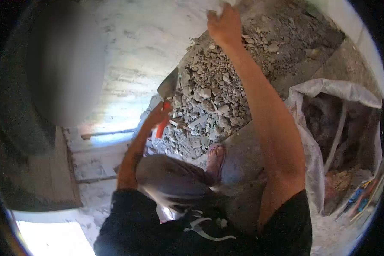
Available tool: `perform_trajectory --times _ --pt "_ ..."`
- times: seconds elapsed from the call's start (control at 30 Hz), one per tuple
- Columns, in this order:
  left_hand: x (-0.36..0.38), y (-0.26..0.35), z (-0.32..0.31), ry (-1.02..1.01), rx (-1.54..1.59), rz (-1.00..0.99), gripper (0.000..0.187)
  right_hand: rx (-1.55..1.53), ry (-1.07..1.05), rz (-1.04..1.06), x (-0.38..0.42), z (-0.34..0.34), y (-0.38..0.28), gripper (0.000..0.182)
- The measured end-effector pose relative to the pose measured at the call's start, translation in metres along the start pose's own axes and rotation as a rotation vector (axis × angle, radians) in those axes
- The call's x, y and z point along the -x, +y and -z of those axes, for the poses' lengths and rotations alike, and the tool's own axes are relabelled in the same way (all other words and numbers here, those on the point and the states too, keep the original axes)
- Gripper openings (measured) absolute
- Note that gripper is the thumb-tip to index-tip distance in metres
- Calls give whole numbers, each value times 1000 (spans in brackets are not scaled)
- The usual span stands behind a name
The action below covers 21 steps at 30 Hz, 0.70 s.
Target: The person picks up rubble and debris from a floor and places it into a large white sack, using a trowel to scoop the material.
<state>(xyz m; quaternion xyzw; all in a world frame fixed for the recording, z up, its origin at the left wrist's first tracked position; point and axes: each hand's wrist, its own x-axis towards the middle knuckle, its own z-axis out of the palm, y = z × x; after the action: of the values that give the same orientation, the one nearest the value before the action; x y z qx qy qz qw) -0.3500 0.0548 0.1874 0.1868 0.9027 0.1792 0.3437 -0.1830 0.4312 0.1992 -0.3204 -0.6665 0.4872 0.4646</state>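
Evidently the two hands are well apart, each at a different part of the work by the pale wall [141,30]. Closed around the red handle of a pointing trowel [168,85], the left hand [158,116] keeps the grey blade directed away from the body, between the wall and the heap of rubble [217,96]; whether the metal touches either one cannot be told. Farther out, at the top of the view, the right hand [225,27] reaches forward on an outstretched bare arm, its fingers partly bent near the wall and above the far side of the heap; they are too blurred to show whether anything is held in them. Broken grey stones and loose crumbs make up the heap, with finer, darker earth toward the upper right. At its near edge stands a foot [216,158] with bare toes, beside a bent knee in greyish trousers [170,173]. Short black sleeves end above both elbows, part of a black T-shirt [136,226] with a white print. To the right, a pale sack [302,98] gapes open, brownish material in its lower part, and thin coloured items [362,197] lie just beside it.
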Motion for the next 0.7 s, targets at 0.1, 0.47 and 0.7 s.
perform_trajectory --times 0.1,0.47,0.7 --pt "-7 4 -40 377 -471 -68 41 288 61 -165 29 -32 115 49" --pt "-211 -33 -64 482 -660 -275 42 1217 -288 -256 141 65 225 53" --pt "-278 114 -49 342 -709 -421 41 1143 -313 -190 173 93 251 57"
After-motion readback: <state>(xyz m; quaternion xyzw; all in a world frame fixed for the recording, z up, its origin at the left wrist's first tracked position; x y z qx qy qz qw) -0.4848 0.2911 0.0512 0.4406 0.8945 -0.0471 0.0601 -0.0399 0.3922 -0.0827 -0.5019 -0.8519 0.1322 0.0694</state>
